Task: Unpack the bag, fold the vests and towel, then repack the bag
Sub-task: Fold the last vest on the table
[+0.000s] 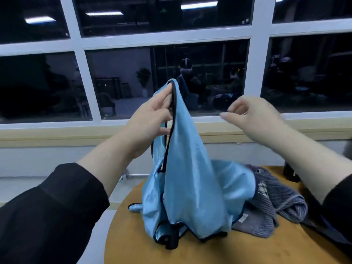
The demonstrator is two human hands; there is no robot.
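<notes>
Above the round table, head view:
Step in hand: by my judgement, the folding stage; one vest is being lifted and sorted out, nothing looks folded yet.
Left hand: pinches a black-trimmed strap of the light-blue vest, holding it high; the hem trails on the tabletop.
Right hand: raised beside the vest, apart from it, fingers loosely curled, holding nothing.
Next move: probably needs the right hand to find the other strap.
Vest look: shiny, thin, crumpled.
Striped towel: bunched just right of the vest.
</notes>
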